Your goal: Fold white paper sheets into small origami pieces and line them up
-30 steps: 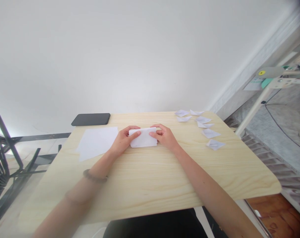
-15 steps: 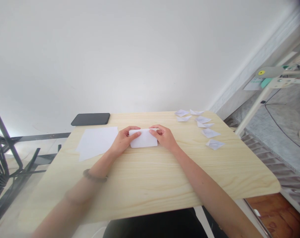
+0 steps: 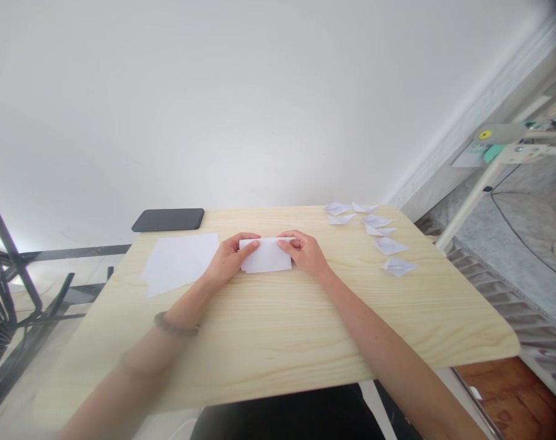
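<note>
A folded sheet of white paper lies over the middle of the table, its long edges running left to right. My left hand pinches its upper left part, thumb on top and fingers behind. At the upper right part my right hand grips it the same way. Both thumbs press near the far edge, and the fingertips behind the paper are hidden. Left of my left hand lie loose white paper sheets, overlapping each other. Several folded paper boats stand to the right.
A black phone lies at the table's far left corner. The pale wooden table meets a white wall behind. A dark chair stands at the left, and a white metal stand rises beyond the right edge.
Both hands keep their grip on the folded paper with barely any shift. The paper's near edge has moved very slightly, and its lower corners look a little different.
</note>
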Motion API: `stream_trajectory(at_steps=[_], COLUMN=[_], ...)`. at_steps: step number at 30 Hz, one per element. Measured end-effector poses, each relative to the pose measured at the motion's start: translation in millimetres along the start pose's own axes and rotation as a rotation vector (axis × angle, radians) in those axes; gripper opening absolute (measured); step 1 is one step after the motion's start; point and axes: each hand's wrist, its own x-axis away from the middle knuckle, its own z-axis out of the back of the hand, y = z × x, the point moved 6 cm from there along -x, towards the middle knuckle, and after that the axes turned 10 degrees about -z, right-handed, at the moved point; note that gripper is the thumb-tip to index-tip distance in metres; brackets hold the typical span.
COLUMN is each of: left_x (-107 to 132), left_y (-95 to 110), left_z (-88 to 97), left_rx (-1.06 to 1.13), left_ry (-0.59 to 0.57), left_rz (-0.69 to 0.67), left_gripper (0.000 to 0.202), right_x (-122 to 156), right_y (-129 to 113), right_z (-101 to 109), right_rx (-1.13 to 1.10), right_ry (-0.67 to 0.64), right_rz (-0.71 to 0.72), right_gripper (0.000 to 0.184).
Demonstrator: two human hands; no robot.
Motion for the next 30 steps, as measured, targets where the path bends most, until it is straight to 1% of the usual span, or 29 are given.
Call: stream_trajectory(at_steps=[3, 9, 16, 21, 30], left_x=[0.2, -0.4, -1.2, -1.2, -1.8], left_y=[1.1, 0.8, -1.7, -2.7, -4.5], left_z=[0.2, 0.3, 1.5, 2.0, 2.1], left_rx=[0.006, -0.015, -0.04, -0.046, -0.035], left_ry=[0.013, 0.005, 0.005, 0.01, -0.004], left_rz=[0.001, 0.001, -0.013, -0.017, -0.019], left_gripper=[0.039, 0.039, 0.044, 0.044, 0.04], right_x=[0.4, -0.1, -0.6, -1.5, -1.7], right_y=[-0.4, -0.6, -1.3, 0.9, 1.2], right_z=[-0.1, -0.7, 0.2, -0.4, -0.5], right_rx=[0.006, 0.012, 0.065, 0.047, 0.029], right_ry=[-0.003, -0.016, -0.012, -0.033, -0.045], right_rz=[0.011, 0.03, 0.037, 0.02, 0.031], right_gripper=[0.03, 0.031, 0.035, 0.036, 0.036])
